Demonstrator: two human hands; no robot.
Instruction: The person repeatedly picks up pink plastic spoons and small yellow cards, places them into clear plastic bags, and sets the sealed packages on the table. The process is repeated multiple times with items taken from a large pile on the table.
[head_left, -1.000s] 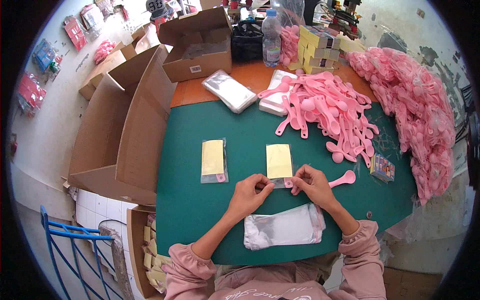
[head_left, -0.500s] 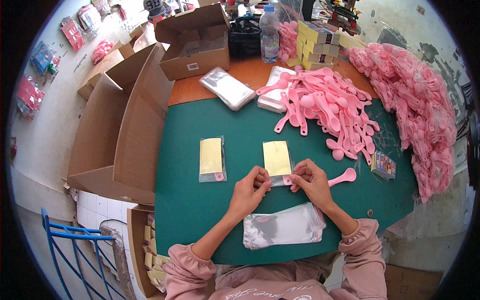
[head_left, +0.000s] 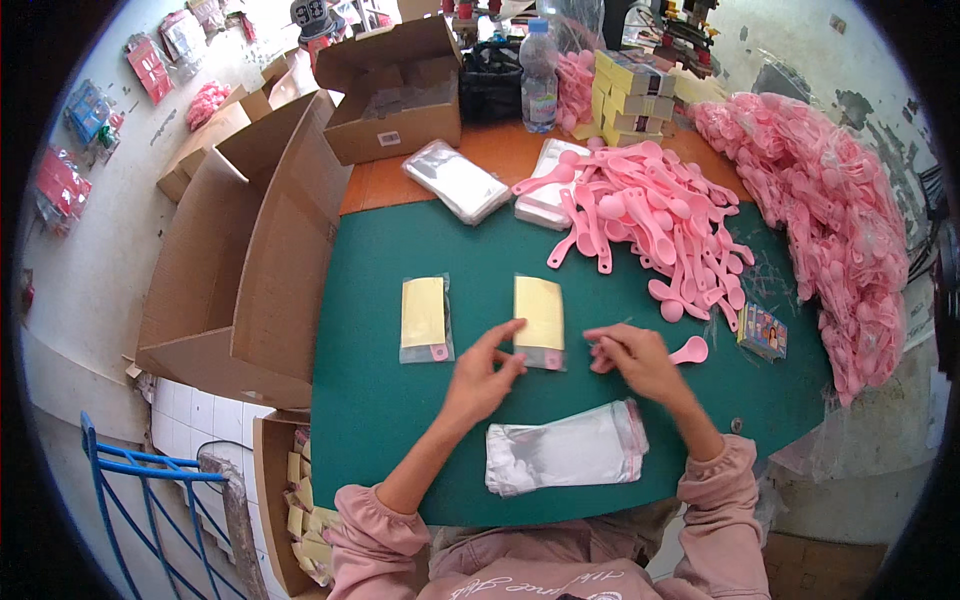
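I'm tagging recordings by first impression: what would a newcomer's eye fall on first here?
Probably the heap of pink spoons at the green tabletop's far right, with a bulky bagged pink mass right of it. Nearer, the left hand is at a clear packet, and the right hand is beside a lone pink spoon.

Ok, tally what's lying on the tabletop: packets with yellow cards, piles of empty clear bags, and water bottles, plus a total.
Packets with yellow cards: 2
Piles of clear bags: 3
Water bottle: 1
Total: 6
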